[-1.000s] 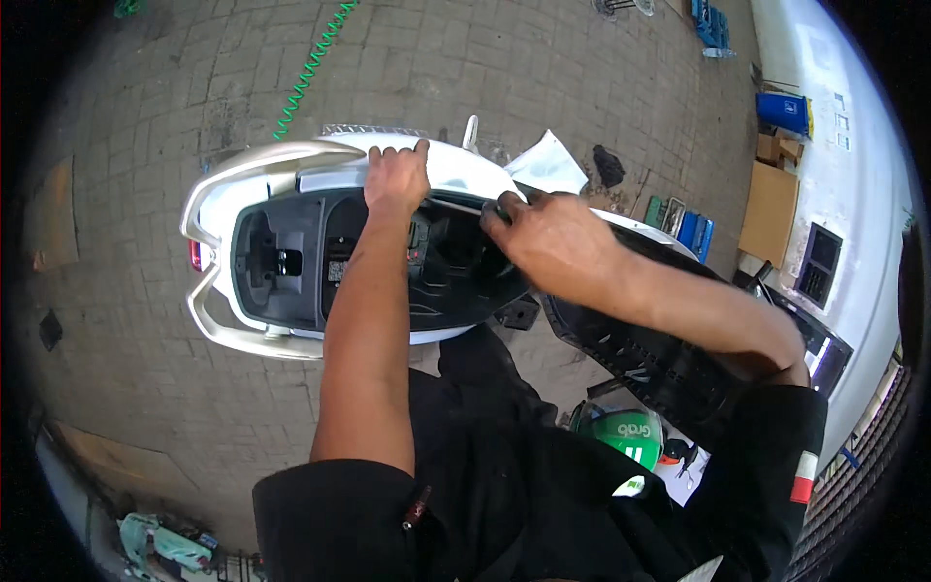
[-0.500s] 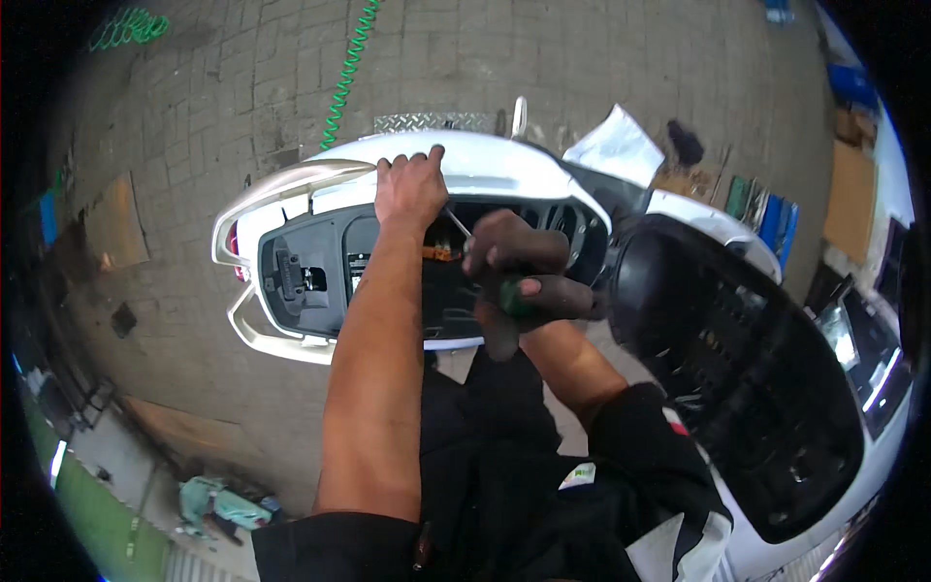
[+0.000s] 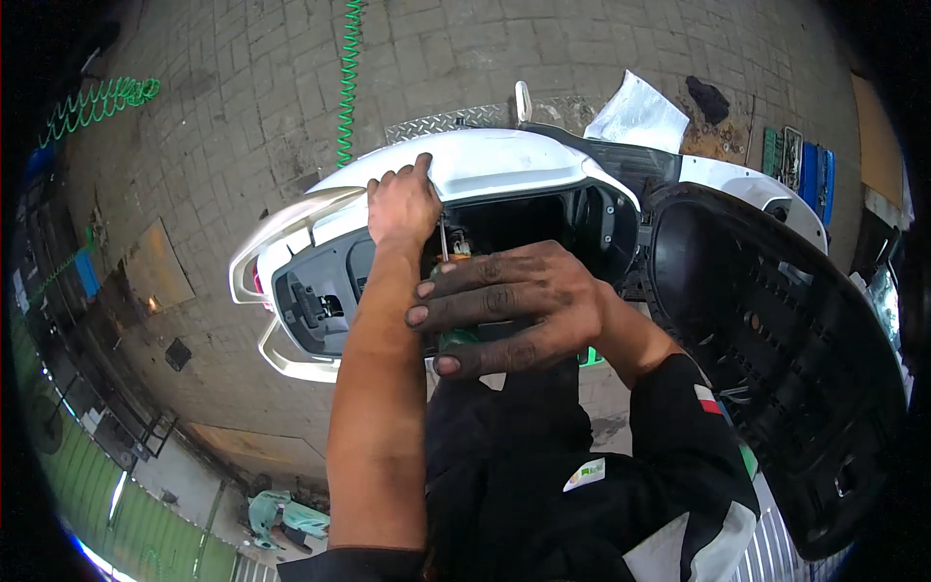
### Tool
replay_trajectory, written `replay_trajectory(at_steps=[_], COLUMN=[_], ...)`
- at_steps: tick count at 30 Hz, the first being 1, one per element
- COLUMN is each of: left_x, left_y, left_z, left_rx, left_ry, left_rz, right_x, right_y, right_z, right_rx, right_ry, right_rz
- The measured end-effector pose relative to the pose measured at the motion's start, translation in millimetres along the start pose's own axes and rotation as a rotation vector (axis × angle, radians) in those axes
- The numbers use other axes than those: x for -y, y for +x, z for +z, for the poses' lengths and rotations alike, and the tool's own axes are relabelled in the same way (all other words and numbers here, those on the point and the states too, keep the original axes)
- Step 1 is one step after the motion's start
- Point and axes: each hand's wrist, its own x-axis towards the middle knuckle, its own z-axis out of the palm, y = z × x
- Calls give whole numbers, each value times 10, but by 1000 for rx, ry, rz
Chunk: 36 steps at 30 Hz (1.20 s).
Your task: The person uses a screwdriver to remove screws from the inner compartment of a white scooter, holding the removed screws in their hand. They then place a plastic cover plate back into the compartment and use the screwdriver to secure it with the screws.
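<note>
A white scooter (image 3: 485, 155) lies across the view, its storage bay uncovered. My left hand (image 3: 402, 206) is closed over the upper rim of its white side panel, fingers bent on the outside; the thumb is hidden. In my right hand (image 3: 524, 306), with darkly smudged fingers, is a screwdriver (image 3: 445, 240) with a green handle. Its metal shaft points up beside my left hand, toward the bay's inner edge. Where the tip meets the scooter is not clear. Most of the handle is covered by my fingers.
The scooter's black seat (image 3: 766, 339) is flipped open on the right. A grey plastic cover (image 3: 320, 291) and a pale grab rail (image 3: 281, 228) are at the left. Beyond the scooter are a green coiled hose (image 3: 347, 87), a white sheet (image 3: 635, 114) and a blue tool case (image 3: 817, 179).
My right hand has moved left and turned, its fingers now stretched over the handle. The screwdriver shaft stands more upright. My left hand keeps its place on the panel; the whole view has shifted.
</note>
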Motion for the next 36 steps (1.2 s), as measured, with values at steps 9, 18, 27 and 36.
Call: replay_trajectory(at_steps=[9,18,27,36], left_x=[-37,-11,-17,14], left_y=[22,11,8,15], left_z=[-13,-13,-4,42], left_rx=[17,-4,-12,-31], left_ry=[-52,-95,-122,-134], left_rz=[-9,-11,-9,10], right_x=[153,229,261,372], right_y=[16,27,96,337], right_z=[27,-43,-25,-69], right_rx=[-66,49,180,153], right_ry=[-163,-230,-124,-276], right_rz=[33,89,157,175])
